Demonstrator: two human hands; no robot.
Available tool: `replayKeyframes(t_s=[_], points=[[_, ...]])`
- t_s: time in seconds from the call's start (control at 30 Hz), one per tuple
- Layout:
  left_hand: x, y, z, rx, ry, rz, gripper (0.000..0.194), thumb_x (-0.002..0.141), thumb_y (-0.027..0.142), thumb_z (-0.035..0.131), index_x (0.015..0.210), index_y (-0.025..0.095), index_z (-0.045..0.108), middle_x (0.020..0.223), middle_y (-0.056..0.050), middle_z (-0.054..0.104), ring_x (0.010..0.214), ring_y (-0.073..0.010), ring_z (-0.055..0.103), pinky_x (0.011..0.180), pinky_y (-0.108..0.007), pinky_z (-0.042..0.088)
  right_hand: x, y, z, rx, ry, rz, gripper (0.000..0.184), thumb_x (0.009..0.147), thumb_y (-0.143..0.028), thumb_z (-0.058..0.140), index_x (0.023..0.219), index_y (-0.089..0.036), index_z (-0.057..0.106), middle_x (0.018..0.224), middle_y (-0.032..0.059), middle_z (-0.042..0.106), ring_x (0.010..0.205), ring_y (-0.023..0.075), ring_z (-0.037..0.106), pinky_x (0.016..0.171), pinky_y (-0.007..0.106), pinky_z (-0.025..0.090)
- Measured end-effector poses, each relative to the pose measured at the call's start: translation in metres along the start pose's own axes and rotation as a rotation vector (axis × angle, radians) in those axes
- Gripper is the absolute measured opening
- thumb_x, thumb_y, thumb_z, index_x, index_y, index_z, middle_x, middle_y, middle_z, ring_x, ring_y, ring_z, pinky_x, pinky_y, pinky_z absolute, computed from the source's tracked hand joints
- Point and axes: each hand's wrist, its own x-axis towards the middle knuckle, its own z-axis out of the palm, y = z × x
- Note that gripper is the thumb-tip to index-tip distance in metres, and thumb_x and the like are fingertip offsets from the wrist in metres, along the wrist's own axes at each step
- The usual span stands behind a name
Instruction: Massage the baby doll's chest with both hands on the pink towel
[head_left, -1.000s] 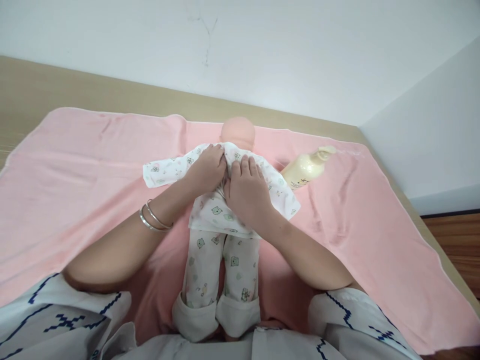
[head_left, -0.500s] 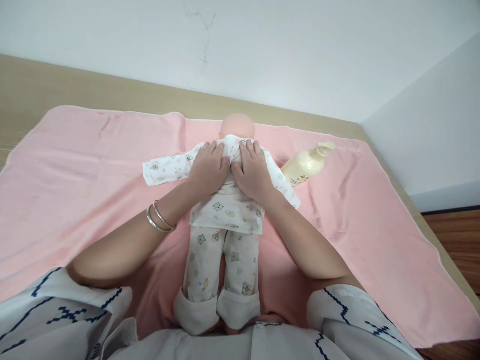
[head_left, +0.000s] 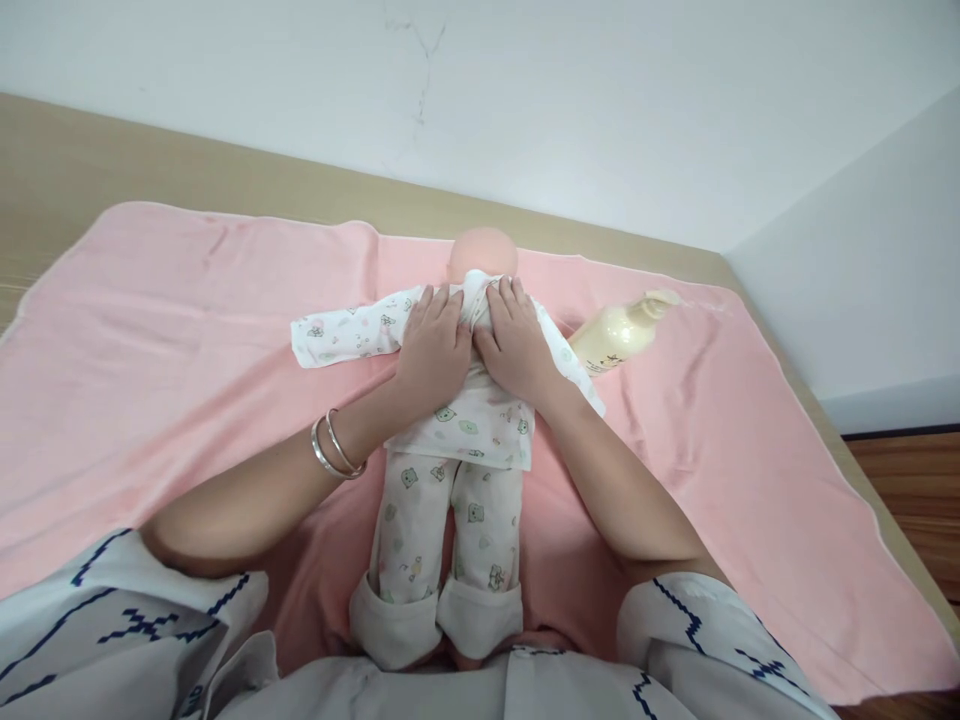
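A baby doll lies face down with its bald head toward the wall. It wears a white printed top and matching trousers with turned-up cuffs. My left hand rests flat on the left side of the doll's upper back, fingers pointing at its head. Beside it, my right hand lies flat on the right side of the back. The two thumbs are close together over the middle, where the cloth is wrinkled. Two silver bangles circle my left wrist.
A cream pump bottle lies on its side, right of the doll. Beneath everything spreads a pink blanket on a wooden table. A white wall stands behind, and another wall meets it at the right.
My left hand has shifted slightly to the right over the doll's back, toward the middle. My right hand stays in nearly the same place; the view has moved a little.
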Motion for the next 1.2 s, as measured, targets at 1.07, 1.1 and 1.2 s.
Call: replayKeyframes(t_s=[1.07,1.1,1.2], points=[[0.032,-0.016,-0.021,0.168,-0.164,0.157,0.045,0.102,0.033,0.035,0.126,0.008,0.064,0.132,-0.021,0.070,0.127,-0.0340,0.062,0.119,-0.053,0.048,-0.034,-0.049,-0.016,-0.367,-0.015,-0.011,0.057,0.108,-0.023,0.037,0.152,0.012,0.048,0.155,0.0339,0.057,0.151,0.0417,0.052,0.127,0.053,0.042],[0.031,-0.015,-0.020,0.186,-0.151,0.154,0.046,0.102,0.033,0.035,0.129,0.007,0.063,0.133,-0.022,0.069,0.128,-0.0347,0.062,0.119,-0.053,0.047,-0.034,-0.048,-0.016,-0.364,-0.003,-0.021,0.054,0.108,-0.022,0.037,0.149,0.010,0.052,0.152,0.0331,0.060,0.149,0.0406,0.055,0.125,0.053,0.044],[0.022,-0.005,-0.021,0.230,-0.100,0.147,0.046,0.103,0.032,0.034,0.129,0.007,0.062,0.133,-0.022,0.068,0.128,-0.0351,0.061,0.118,-0.053,0.048,-0.027,-0.040,-0.021,-0.273,0.019,-0.028,0.045,0.109,-0.020,0.033,0.125,-0.002,0.071,0.127,0.0244,0.076,0.130,0.0344,0.068,0.114,0.048,0.054]])
